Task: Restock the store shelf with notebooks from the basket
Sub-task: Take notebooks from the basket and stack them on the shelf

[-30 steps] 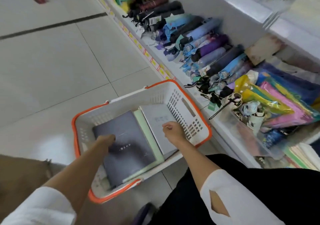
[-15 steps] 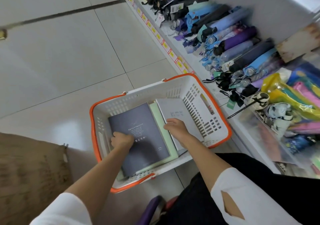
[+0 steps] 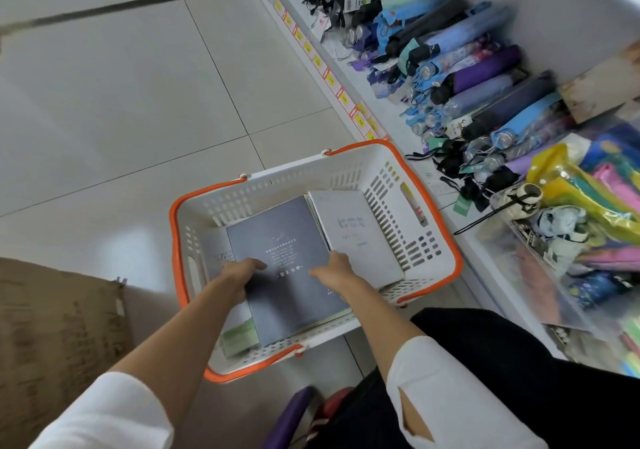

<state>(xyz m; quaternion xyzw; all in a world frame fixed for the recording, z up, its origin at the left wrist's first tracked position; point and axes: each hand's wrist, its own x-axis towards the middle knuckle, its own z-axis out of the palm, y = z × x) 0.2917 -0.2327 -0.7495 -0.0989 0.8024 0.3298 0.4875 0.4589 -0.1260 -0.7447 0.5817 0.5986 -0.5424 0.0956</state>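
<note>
A white basket with an orange rim (image 3: 429,206) sits on the floor beside the low shelf. Inside lies a dark blue-grey notebook (image 3: 284,237) on top of a pale green one (image 3: 239,336), with a light grey notebook (image 3: 356,230) leaning to its right. My left hand (image 3: 242,272) grips the dark notebook's left edge. My right hand (image 3: 332,272) holds its right edge, thumb on the cover. Both arms reach down into the basket.
The white shelf (image 3: 388,113) on the right holds rows of folded umbrellas (image 3: 485,68) and bright plastic-wrapped packs (image 3: 595,199). Yellow price tags line its front edge. A brown cardboard box (image 3: 52,338) stands at the left. Tiled floor stretches beyond the basket.
My right hand moved from the grey notebook onto the dark notebook's right edge. My left hand slid along its left edge. The view tilted downward and closer.
</note>
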